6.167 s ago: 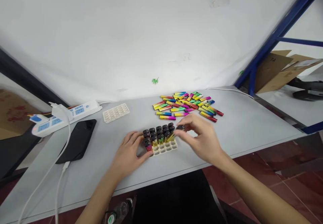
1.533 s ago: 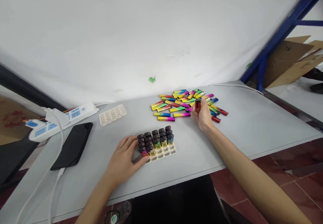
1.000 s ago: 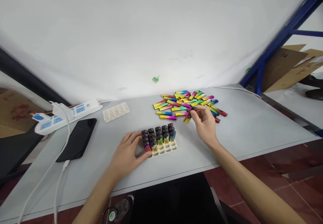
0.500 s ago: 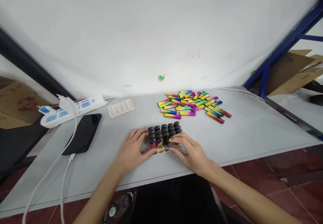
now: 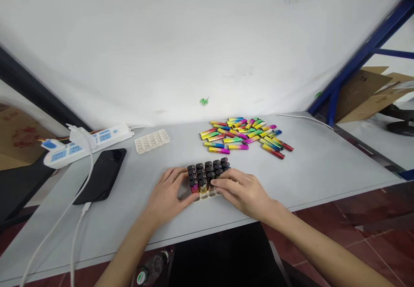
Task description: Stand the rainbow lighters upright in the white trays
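Back at one cream plastic tray (image 5: 207,196), our right hand (image 5: 247,194) pinches one black-topped lighter (image 5: 211,185), our left hand (image 5: 166,197) spread alongside. One black phone (image 5: 101,176) lies at nine o'clock.

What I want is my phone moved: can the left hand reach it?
Probably yes: nothing stands between the left hand and the phone, though a cable crosses it and the hand touches standing lighters.

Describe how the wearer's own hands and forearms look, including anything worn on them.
The left grip and right grip are bare human hands, with no gloves and no rings to be seen. The left forearm and right forearm are uncovered as far as the view shows: no sleeve, watch, bracelet or cable, and no visible markings.
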Action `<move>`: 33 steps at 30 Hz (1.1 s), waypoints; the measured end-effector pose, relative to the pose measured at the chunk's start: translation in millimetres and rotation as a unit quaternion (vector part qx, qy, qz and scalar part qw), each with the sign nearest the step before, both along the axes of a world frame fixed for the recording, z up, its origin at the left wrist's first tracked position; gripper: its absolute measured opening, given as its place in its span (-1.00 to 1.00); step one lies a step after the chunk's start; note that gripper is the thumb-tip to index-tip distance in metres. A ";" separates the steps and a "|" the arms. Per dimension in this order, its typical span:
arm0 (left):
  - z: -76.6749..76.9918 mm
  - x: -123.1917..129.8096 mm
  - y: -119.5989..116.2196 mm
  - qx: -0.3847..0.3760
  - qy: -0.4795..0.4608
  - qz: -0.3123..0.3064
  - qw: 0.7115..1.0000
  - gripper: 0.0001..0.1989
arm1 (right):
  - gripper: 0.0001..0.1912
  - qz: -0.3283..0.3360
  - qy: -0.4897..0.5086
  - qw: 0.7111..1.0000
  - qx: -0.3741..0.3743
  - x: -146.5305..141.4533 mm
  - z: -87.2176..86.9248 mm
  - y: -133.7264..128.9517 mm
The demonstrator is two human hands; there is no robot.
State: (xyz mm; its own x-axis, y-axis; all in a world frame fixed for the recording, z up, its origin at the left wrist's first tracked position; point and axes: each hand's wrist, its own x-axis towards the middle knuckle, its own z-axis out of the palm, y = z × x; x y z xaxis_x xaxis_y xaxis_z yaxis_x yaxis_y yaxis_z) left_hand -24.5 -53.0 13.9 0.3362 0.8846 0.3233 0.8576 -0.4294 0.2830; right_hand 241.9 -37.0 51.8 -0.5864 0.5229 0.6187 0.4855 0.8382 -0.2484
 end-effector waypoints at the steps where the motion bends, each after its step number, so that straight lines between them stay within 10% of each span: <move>1: 0.1 -0.1 0.1 -0.002 0.000 -0.001 1.000 -0.56 | -0.80 -0.006 -0.008 1.000 -0.001 0.4 0.7 0.8; 8: -0.7 -1.9 0.7 -0.002 0.015 -0.005 1.000 -0.55 | -0.80 -0.035 0.039 0.997 0.051 12.7 11.2 25.7; 12: -0.6 -2.7 1.1 0.009 0.024 -0.007 1.000 -0.56 | -0.74 -0.202 0.082 0.976 0.012 31.8 15.7 80.5; 18: 2.9 -1.9 0.6 0.000 0.019 -0.012 1.000 -0.56 | -0.38 -0.346 -0.177 0.912 -0.134 69.1 12.7 179.7; 24: 3.4 -2.5 0.9 -0.013 0.015 -0.016 1.000 -0.56 | -0.20 -0.269 -0.441 0.854 -0.068 93.7 15.3 236.9; 33: 2.9 -3.2 1.1 -0.015 0.005 -0.014 1.000 -0.55 | -0.62 -0.244 -0.463 0.851 -0.045 92.7 22.8 239.6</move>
State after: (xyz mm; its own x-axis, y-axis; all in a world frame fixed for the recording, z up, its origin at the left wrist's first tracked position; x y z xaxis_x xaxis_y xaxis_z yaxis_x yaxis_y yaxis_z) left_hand -27.7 -52.0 16.9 0.3641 0.8842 0.2927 0.8479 -0.4447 0.2887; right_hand 334.6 202.6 74.5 -0.5000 0.8649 -0.0456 0.7926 0.4781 0.3784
